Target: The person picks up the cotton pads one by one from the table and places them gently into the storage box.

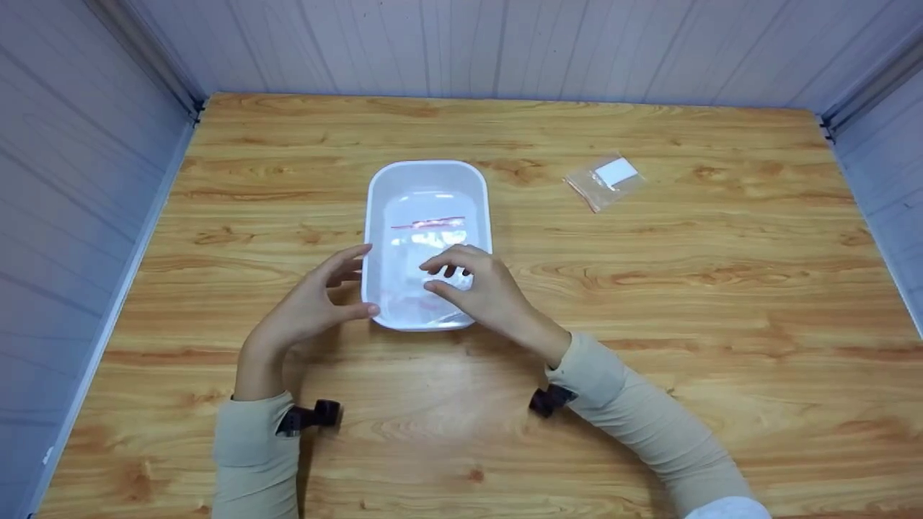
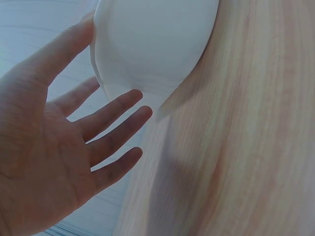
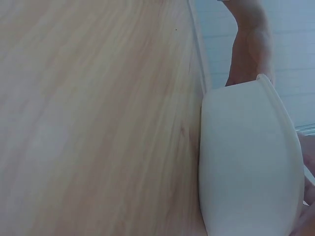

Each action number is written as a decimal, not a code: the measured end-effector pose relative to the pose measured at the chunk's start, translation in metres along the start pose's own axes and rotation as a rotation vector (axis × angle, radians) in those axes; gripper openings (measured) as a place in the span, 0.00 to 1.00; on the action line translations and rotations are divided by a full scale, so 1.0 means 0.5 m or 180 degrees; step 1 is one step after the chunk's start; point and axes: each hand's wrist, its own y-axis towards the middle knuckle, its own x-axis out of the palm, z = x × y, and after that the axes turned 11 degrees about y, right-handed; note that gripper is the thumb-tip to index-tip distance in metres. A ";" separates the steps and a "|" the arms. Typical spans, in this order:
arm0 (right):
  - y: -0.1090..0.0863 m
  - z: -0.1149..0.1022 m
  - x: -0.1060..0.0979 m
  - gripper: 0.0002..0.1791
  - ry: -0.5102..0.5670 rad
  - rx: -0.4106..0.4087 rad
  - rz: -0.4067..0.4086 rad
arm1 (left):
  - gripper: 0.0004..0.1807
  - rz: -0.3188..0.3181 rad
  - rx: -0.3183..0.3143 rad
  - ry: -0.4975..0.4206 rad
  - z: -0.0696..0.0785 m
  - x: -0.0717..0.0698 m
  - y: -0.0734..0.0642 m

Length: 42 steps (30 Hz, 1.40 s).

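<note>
A white plastic tub (image 1: 427,175) with rounded corners stands on the wooden table, holding clear zip bags with a red seal line (image 1: 428,223). My left hand (image 1: 303,308) is at its left side, thumb at the near-left rim and fingers along the wall. In the left wrist view, the left hand's fingers (image 2: 115,137) are spread and fairly straight beside the tub's outer wall (image 2: 152,44). Over the near right part of the tub hovers my right hand (image 1: 494,295), fingers loosely bent, thumb apart from them, nothing between. The right wrist view shows mostly the tub's outside (image 3: 248,157).
Right of the tub, toward the back, lies another clear zip bag (image 1: 593,191) with a white card (image 1: 616,171) in it. Pale panel walls (image 1: 461,50) border the wooden table (image 1: 685,288) at the back and on both sides.
</note>
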 end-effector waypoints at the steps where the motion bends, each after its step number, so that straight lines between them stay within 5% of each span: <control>1: 0.000 0.000 0.000 0.11 0.0014 -0.0003 -0.0003 | 0.47 0.0001 0.0003 -0.0001 0.000 0.000 0.000; 23: 0.011 -0.009 -0.045 0.09 0.0299 -0.0055 0.0299 | 0.48 -0.0010 0.0023 -0.0080 -0.003 -0.001 0.000; 42: 0.010 -0.008 -0.105 0.10 0.0290 0.0100 0.0816 | 0.48 -0.0024 -0.0013 -0.0098 0.001 -0.002 -0.003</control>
